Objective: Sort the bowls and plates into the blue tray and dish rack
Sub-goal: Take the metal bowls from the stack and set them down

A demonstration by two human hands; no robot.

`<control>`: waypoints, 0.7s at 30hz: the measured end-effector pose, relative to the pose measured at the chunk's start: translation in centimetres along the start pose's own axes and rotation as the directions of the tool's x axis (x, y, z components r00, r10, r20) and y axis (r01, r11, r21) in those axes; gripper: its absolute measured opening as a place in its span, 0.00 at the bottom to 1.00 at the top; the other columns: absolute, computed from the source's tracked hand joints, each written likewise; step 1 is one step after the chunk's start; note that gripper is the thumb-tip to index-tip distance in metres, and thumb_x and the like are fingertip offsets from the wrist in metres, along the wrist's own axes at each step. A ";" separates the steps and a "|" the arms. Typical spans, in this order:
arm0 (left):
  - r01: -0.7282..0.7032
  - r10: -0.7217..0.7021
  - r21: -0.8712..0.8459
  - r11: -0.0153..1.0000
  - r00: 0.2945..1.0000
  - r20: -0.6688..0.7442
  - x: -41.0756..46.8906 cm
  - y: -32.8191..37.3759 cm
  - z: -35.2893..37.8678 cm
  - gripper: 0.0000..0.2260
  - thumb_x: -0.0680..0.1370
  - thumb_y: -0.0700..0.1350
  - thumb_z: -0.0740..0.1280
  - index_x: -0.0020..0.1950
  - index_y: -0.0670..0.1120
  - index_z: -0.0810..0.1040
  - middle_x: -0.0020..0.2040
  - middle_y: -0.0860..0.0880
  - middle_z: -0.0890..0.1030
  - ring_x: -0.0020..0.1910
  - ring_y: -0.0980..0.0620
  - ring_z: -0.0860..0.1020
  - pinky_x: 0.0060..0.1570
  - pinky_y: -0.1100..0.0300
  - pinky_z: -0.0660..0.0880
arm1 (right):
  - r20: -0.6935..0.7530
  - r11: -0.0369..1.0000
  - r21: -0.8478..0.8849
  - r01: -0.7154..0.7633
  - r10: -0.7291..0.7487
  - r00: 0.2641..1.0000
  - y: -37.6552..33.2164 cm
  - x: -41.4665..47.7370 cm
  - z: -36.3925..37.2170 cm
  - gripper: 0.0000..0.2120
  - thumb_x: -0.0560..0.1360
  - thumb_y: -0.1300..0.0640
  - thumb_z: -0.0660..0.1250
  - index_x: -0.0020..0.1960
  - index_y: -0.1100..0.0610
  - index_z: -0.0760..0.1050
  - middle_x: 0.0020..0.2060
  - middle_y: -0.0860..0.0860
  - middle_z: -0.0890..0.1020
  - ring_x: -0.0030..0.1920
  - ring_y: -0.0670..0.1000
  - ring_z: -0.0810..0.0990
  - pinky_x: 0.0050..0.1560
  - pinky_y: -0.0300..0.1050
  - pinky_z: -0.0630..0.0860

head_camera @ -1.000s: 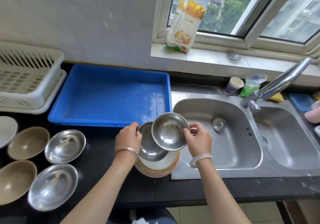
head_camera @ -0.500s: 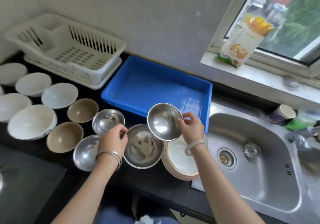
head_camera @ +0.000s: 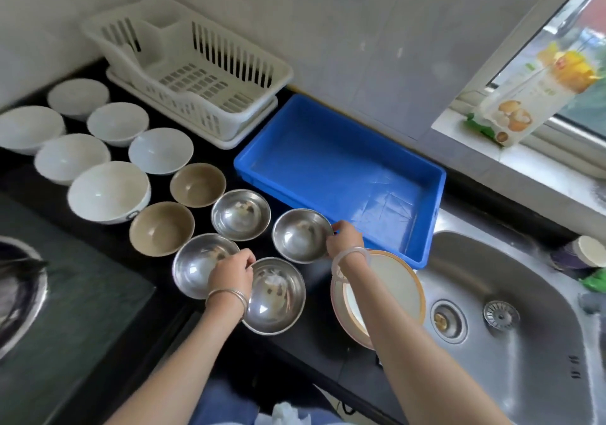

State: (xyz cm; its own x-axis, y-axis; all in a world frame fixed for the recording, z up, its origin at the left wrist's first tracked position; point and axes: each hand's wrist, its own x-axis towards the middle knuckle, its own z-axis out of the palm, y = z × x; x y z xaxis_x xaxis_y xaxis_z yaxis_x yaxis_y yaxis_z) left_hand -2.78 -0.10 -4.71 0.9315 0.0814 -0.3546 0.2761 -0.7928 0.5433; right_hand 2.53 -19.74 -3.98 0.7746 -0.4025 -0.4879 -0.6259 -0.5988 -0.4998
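My left hand (head_camera: 231, 272) grips the rim of a large steel bowl (head_camera: 274, 296) resting on the black counter. My right hand (head_camera: 344, 238) pinches the rim of a smaller steel bowl (head_camera: 300, 236) set down just in front of the blue tray (head_camera: 341, 175), which holds nothing. Two more steel bowls (head_camera: 241, 214) (head_camera: 196, 262) sit to the left. A stack of orange-rimmed plates (head_camera: 390, 288) lies under my right forearm. The white dish rack (head_camera: 193, 70) stands at the back with nothing in it.
Two brown bowls (head_camera: 162, 227) and several white bowls (head_camera: 108, 191) fill the counter's left side. A steel sink (head_camera: 511, 319) lies to the right, a stove (head_camera: 19, 293) at far left. A food packet (head_camera: 537, 93) leans on the window sill.
Both hands lowered their steel bowls from over the plate stack onto the counter, the left one beside the other steel bowls. The view swung left.
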 end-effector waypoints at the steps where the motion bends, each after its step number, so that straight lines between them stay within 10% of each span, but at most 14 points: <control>1: -0.001 0.001 0.006 1.000 1.000 -0.007 0.1 0.0 0.1 0.06 0.77 0.40 0.61 0.49 0.46 0.77 0.43 0.45 0.83 0.47 0.44 0.77 0.43 0.53 0.75 | 0.008 1.000 -0.010 -0.014 0.014 1.000 0.0 0.0 0.3 0.15 0.74 0.65 0.57 0.59 0.59 0.72 0.56 0.60 0.78 0.55 0.61 0.76 0.51 0.48 0.73; 21: -0.077 0.077 0.096 0.992 0.997 0.005 2.3 -0.3 1.7 0.13 0.76 0.35 0.59 0.54 0.48 0.77 0.50 0.47 0.81 0.47 0.46 0.78 0.40 0.56 0.74 | 0.057 0.927 0.285 -0.245 0.239 0.969 0.4 1.2 3.7 0.11 0.73 0.67 0.59 0.52 0.56 0.68 0.45 0.55 0.75 0.50 0.59 0.78 0.53 0.57 0.79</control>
State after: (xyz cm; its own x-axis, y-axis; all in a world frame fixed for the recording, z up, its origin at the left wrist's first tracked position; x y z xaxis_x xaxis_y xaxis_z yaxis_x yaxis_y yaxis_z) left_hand -1.12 -0.71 -6.99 0.9488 0.0171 -0.3154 0.1793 -0.8513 0.4931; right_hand 2.86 -17.91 -7.48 0.5961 -0.4937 -0.6332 -0.7958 -0.2587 -0.5475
